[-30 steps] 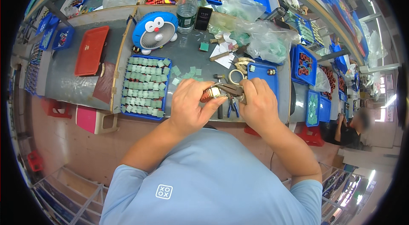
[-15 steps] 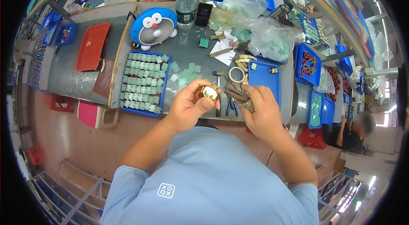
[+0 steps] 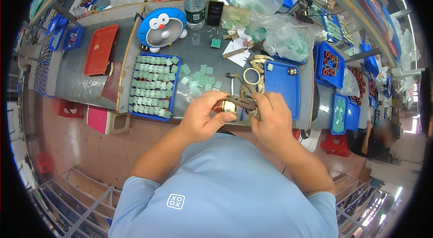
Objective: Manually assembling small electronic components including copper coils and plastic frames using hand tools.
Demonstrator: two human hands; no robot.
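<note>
Between the thumb and fingers of my left hand (image 3: 200,115) is a small coil (image 3: 220,107) wound with copper-coloured wire, with a shiny gold-toned side. My right hand (image 3: 274,118) is wrapped around dark, worn pliers (image 3: 242,102). Their jaws reach the upper right of the coil and appear to touch it; whether they pinch a wire cannot be made out. Just beyond my hands lie a hammer (image 3: 232,75) and a ring of pale tape (image 3: 251,76). Something blue, mostly covered by my right hand and the pliers, lies under them.
At left, a blue tray (image 3: 176,91) holds rows of coils topped with pale green squares. Loose green squares (image 3: 196,75) lie beside it. A blue tray (image 3: 292,98) stands at right. Farther back are a cartoon-faced fan (image 3: 164,35), a bottle (image 3: 195,12), a phone (image 3: 214,14) and plastic bags (image 3: 288,39).
The pliers have moved left onto the coil, closing the gap between them. My left hand has lowered slightly and turned the coil. The view has shifted a little.
</note>
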